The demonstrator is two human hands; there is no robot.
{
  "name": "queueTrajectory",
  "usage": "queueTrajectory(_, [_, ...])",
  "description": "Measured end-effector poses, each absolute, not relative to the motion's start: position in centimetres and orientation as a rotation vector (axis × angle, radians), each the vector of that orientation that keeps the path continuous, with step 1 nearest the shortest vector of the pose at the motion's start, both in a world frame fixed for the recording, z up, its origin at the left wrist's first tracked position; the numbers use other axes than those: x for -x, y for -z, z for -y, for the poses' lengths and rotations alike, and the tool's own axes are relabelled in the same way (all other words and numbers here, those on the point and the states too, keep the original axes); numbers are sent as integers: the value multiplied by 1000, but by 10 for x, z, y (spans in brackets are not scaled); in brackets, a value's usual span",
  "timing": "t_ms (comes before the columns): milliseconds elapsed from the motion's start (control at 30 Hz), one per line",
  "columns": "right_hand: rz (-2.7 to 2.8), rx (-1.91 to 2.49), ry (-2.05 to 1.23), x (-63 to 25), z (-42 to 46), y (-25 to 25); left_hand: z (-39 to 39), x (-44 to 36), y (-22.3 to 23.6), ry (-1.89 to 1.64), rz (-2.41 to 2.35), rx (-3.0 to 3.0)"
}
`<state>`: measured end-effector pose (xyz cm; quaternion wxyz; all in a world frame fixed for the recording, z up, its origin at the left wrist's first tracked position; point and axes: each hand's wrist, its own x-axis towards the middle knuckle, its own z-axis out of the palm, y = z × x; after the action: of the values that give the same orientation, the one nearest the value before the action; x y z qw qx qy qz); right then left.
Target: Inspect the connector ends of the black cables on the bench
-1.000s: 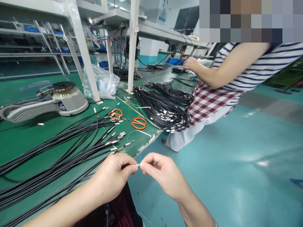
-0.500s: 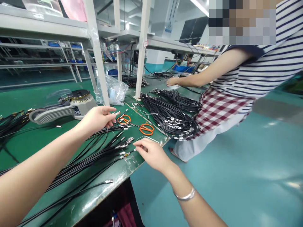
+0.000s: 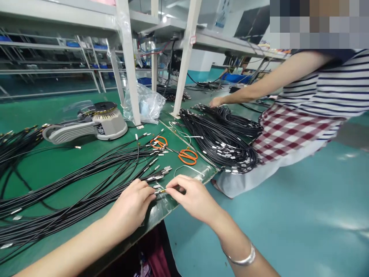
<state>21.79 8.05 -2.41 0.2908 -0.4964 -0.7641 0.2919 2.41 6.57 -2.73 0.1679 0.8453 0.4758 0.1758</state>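
My left hand (image 3: 132,206) and my right hand (image 3: 191,198) meet at the near edge of the green bench (image 3: 57,161). Both pinch the small brass-tipped end of a black cable (image 3: 160,191) between thumb and fingers. That cable belongs to a long fan of black cables (image 3: 86,184) with silver connectors running left across the bench. A silver bangle (image 3: 240,258) is on my right wrist.
Two orange scissors (image 3: 187,156) lie beyond the cable ends. A grey tape dispenser (image 3: 98,123) and a clear plastic bag (image 3: 147,104) sit farther back by white posts. A person in a striped top and checked apron (image 3: 291,127) reaches over a heap of black cables (image 3: 225,142) on the right.
My left hand came back from near the scissors to the bench edge and joined my right hand on a cable end. The view shifted slightly to the left.
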Motion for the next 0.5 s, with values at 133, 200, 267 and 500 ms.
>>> queueTrajectory(133, [1816,1377,-1131,-222,-75,21,-72,-29,14,-453,-1356,-2041])
queueTrajectory(200, [1747,1371,-1224,-223,-71,20,-70,-32,7,-419,-1349,-1926])
queueTrajectory(267, [1710,1353,-1259,-223,-67,19,-67,-36,3,-406,-1336,-1896])
queueTrajectory(500, [1655,1372,-1281,-225,-58,17,-59,-41,2,-456,-1254,-2097])
